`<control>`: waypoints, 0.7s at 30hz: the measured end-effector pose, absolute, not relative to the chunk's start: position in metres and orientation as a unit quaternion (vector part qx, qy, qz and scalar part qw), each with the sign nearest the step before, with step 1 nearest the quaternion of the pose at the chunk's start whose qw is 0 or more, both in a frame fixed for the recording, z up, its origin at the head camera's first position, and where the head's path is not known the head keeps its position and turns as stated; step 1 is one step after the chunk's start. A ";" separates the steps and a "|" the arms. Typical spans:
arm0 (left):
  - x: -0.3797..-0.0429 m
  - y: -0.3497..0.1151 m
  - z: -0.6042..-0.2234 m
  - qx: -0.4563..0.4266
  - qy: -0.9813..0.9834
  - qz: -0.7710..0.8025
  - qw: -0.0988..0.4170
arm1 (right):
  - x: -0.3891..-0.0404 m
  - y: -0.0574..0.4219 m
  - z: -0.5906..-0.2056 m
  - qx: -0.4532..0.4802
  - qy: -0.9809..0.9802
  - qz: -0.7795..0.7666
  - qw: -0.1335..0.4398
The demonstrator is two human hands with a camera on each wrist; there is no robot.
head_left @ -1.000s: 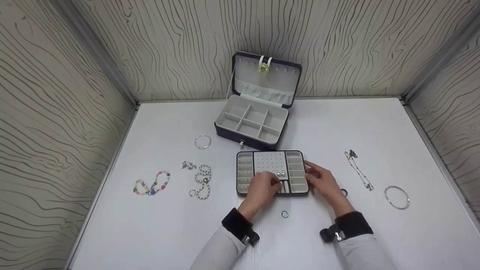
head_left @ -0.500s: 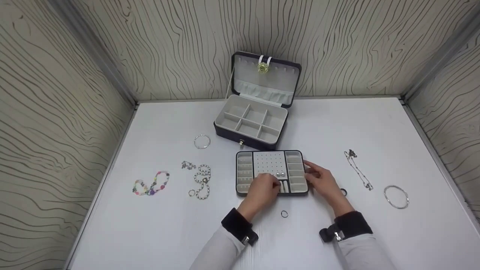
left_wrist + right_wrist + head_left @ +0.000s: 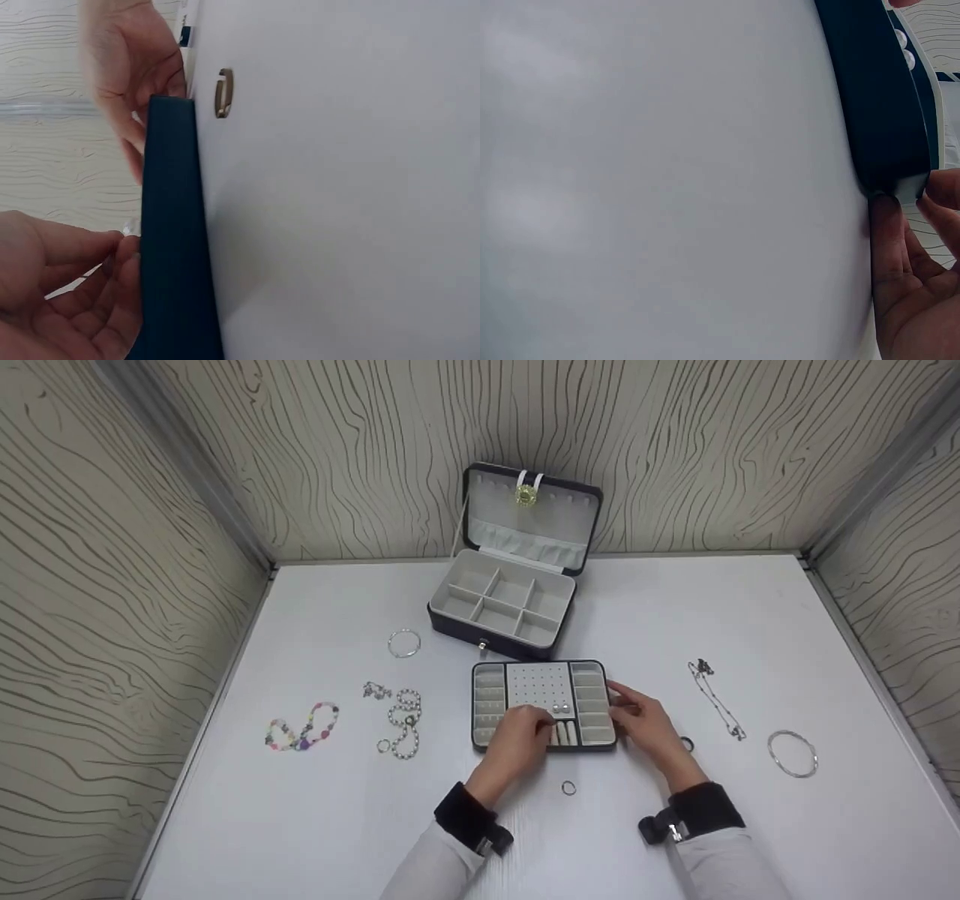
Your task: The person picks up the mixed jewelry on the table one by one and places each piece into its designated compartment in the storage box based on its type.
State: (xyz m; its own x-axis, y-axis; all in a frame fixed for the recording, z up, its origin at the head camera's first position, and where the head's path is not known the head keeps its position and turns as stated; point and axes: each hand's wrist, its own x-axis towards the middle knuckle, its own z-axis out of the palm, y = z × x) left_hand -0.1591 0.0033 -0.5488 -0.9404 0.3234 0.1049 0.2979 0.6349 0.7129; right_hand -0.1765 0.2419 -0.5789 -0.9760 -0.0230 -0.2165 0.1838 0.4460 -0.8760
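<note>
A dark jewelry tray (image 3: 540, 747) lies flat, with a dotted earring panel, ring rolls (image 3: 571, 733) and side compartments. My left hand (image 3: 513, 746) is over its front middle, fingertips beside the ring rolls. In the left wrist view, the left thumb and index tips (image 3: 118, 238) meet close to a small shiny piece (image 3: 131, 227); I cannot tell whether they pinch it. My right hand (image 3: 649, 731) grips the tray's right edge, with its fingers (image 3: 889, 232) at the corner. Two pearl earrings (image 3: 561, 709) sit on the panel, right of the left fingertips.
Behind the tray stands an open jewelry box (image 3: 499, 619). A ring (image 3: 568, 787) lies in front, a dark ring (image 3: 688, 744) by the right wrist. Beaded bracelets (image 3: 304, 731), a pearl strand (image 3: 406, 724) and a bangle (image 3: 404, 643) are left; a necklace (image 3: 718, 701) and larger bangle (image 3: 793, 754) right.
My left hand has shifted slightly left along the tray, uncovering more of the ring rolls. The right hand and the tray stay in place.
</note>
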 end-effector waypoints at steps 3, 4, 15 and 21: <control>-0.157 -0.009 -0.543 0.165 0.904 0.394 0.013 | -0.177 0.242 -0.579 0.045 0.849 -0.517 0.098; -0.157 -0.014 -0.541 0.160 0.906 0.392 0.010 | -0.177 0.242 -0.579 0.045 0.850 -0.516 0.097; -0.155 -0.105 -0.527 0.065 0.930 0.359 -0.032 | -0.179 0.242 -0.579 0.047 0.840 -0.531 0.104; -0.151 -0.155 -0.532 -0.040 0.938 0.344 -0.003 | -0.177 0.243 -0.577 0.052 0.835 -0.537 0.110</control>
